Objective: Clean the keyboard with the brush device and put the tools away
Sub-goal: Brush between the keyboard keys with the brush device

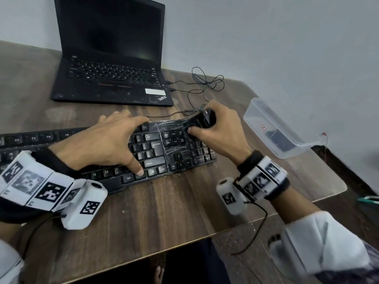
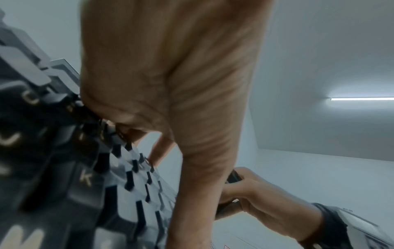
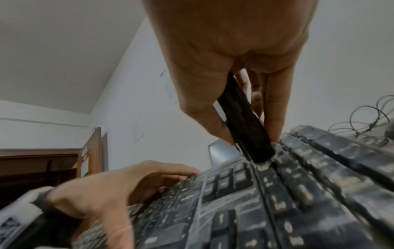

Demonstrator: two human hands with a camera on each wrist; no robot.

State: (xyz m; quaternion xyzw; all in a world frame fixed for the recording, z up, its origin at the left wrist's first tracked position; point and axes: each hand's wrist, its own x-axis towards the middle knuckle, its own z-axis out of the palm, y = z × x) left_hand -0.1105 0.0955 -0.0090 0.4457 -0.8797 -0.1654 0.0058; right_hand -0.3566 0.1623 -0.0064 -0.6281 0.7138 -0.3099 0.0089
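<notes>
1. The black brush device (image 1: 202, 120) sits in the right hand (image 1: 220, 130), thumb on its near side and fingers curled round the far side. Its lower end touches the dusty number-pad keys at the right end of the keyboard (image 1: 155, 148). In the right wrist view the brush device (image 3: 243, 124) stands tilted, pinched between thumb and fingers, its tip pressed into the keys.
2. The left hand (image 1: 106, 142) lies palm down over the middle-right of the keyboard. Its fingers are spread and nearly straight, reaching to the far edge by the function keys, and the thumb presses a key in the bottom row beside Alt. It grips nothing.
3. The keyboard lies on a brown wooden table (image 1: 164, 206), with crumbs along its near edge.
4. A black laptop (image 1: 110, 58) stands open behind the keyboard, its screen dark. A thin black cable (image 1: 207, 83) loops to its right.
5. A clear plastic box (image 1: 276, 128) rests near the table's right edge, something dark inside.
6. A grey wall (image 1: 287, 48) backs the table.
7. Both wrists carry white camera bands with printed black markers.
</notes>
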